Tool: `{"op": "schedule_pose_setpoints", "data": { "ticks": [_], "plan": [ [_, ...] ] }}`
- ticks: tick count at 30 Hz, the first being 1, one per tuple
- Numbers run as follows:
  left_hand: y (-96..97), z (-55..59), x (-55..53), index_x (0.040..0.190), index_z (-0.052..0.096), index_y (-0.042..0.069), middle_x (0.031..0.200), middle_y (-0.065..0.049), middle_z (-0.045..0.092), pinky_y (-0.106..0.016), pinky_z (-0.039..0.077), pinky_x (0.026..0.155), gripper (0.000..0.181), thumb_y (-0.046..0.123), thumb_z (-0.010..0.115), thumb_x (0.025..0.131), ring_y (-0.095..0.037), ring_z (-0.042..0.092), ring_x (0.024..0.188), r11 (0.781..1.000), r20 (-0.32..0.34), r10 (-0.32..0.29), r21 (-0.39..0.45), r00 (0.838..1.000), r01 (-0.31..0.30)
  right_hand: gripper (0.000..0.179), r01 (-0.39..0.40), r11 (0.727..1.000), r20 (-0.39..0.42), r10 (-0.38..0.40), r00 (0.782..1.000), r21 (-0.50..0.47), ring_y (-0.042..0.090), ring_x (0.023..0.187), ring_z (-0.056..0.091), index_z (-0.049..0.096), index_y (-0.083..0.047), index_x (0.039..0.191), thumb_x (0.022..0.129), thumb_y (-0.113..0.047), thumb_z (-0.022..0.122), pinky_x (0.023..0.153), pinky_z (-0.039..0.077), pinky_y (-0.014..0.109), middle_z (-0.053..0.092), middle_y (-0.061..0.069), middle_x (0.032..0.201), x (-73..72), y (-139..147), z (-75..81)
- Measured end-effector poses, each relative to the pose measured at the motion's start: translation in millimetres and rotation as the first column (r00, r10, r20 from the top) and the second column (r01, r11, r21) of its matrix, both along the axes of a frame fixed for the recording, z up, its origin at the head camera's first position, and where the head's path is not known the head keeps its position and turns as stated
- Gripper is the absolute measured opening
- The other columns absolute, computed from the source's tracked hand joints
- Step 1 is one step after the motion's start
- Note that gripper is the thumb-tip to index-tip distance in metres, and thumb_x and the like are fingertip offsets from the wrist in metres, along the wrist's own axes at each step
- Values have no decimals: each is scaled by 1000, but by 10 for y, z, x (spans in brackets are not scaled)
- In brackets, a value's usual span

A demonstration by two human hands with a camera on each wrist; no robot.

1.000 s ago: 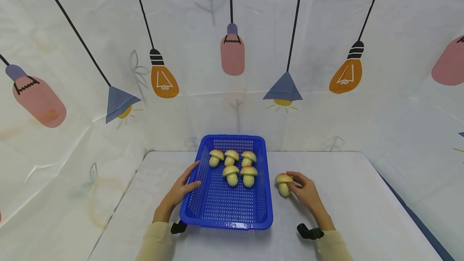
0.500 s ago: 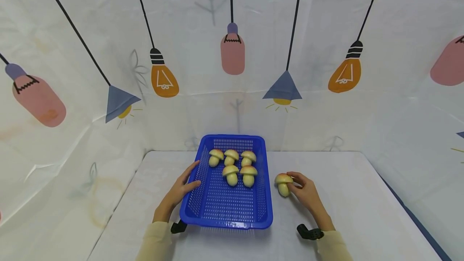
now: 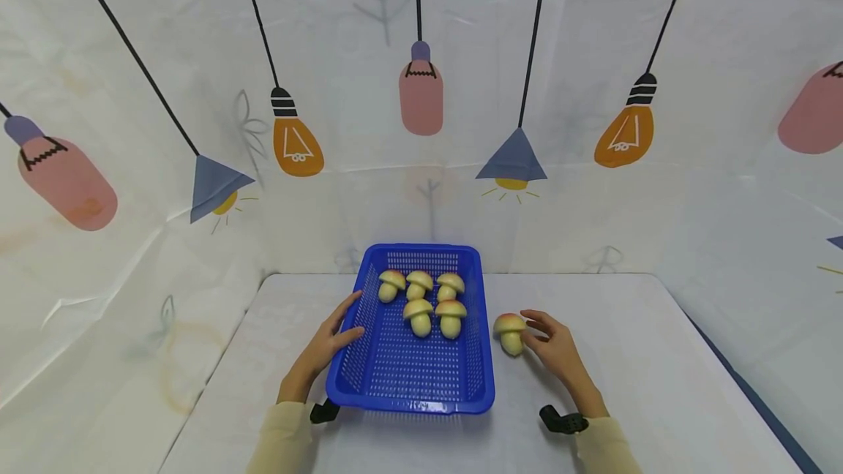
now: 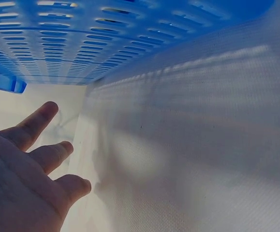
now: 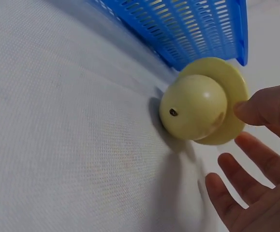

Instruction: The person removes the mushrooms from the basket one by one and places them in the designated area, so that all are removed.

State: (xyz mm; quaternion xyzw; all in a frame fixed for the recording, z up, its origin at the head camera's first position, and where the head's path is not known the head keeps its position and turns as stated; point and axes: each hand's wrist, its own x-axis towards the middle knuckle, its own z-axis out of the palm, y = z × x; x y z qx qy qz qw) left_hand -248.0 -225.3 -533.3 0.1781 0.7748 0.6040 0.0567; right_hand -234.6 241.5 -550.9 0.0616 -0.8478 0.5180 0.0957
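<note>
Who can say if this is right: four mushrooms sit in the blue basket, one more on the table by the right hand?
Four is wrong: the head view shows five mushrooms in the basket. One more is on the table by the right hand.

Basket, obstacle left of loose mushroom

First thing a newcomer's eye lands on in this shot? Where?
Probably the bright blue basket in the middle of the white table, with five pale mushrooms grouped in its far half, three behind two. Next, the lone sixth mushroom on the table just right of it, at the right hand's fingertips. Above, colourful lamps printed across the pale backdrop also pull the eye.
</note>
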Motion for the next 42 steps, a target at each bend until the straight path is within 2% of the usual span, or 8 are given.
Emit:
{"op": "schedule_pose_setpoints", "data": {
  "ticks": [6, 8, 16, 20, 23, 29, 35, 42],
  "plan": [
    [1, 10, 2, 165, 24, 24, 169, -22, 19, -52, 51, 100, 72, 20, 58, 102, -52, 37, 141, 1000, 6, 3, -3, 1000, -3, 39, -27, 1000, 11, 27, 1000, -1, 46, 122, 64, 66, -1, 130, 92, -7, 75, 93, 58, 42, 65, 24, 134, -20, -19, -21],
    [3, 12, 6, 165, 25, 24, 169, -22, 19, -52, 51, 101, 72, 21, 59, 101, -52, 38, 141, 1000, 8, 13, -9, 1000, -12, 41, -51, 999, 20, 51, 998, 0, 46, 122, 63, 65, -2, 131, 93, -11, 76, 94, 57, 51, 64, 24, 136, -26, -35, -36],
    [13, 25, 18, 165, 24, 23, 169, -22, 19, -52, 50, 102, 73, 20, 58, 101, -51, 38, 141, 1000, 14, 8, -8, 1000, -8, 45, -134, 991, 35, 135, 990, -23, 43, 119, 65, 63, -1, 135, 92, -8, 75, 93, 58, 43, 63, 24, 138, -40, -103, -50],
    [17, 26, 18, 165, 24, 23, 169, -22, 19, -52, 50, 101, 73, 21, 58, 101, -51, 39, 140, 1000, 16, 12, -8, 1000, -12, 46, -156, 988, 51, 156, 986, -13, 43, 117, 66, 61, -4, 138, 94, -5, 72, 87, 60, 38, 61, 24, 141, -30, -109, -23],
    [18, 23, 16, 165, 24, 24, 169, -22, 19, -54, 49, 103, 72, 21, 59, 101, -52, 38, 142, 1000, 15, 15, -11, 1000, -15, 45, -151, 988, 61, 152, 987, -15, 44, 114, 68, 63, -6, 138, 93, -4, 71, 80, 60, 33, 61, 24, 141, -23, -106, -12],
    [15, 14, 15, 165, 25, 24, 169, -22, 19, -54, 48, 103, 72, 22, 59, 102, -51, 37, 142, 1000, 17, 21, -19, 1000, -20, 41, -100, 995, 22, 101, 995, -11, 41, 108, 71, 66, -5, 133, 93, -4, 73, 78, 56, 23, 65, 24, 135, -2, -59, -26],
    [7, 11, 14, 165, 24, 23, 170, -22, 18, -53, 48, 103, 72, 19, 58, 102, -51, 36, 142, 1000, 8, 13, -10, 1000, -13, 34, -50, 998, -75, 52, 996, 25, 41, 102, 72, 67, -1, 128, 94, -3, 71, 79, 57, 24, 69, 25, 127, 17, 13, -24],
    [7, 17, 18, 165, 25, 24, 170, -20, 17, -54, 46, 105, 72, 19, 59, 102, -49, 35, 144, 999, 14, 25, -21, 1000, -25, 34, -6, 998, -106, 12, 994, 63, 41, 99, 72, 68, 0, 127, 93, -1, 72, 80, 57, 23, 69, 24, 125, 15, 92, -38]
  ]
}}
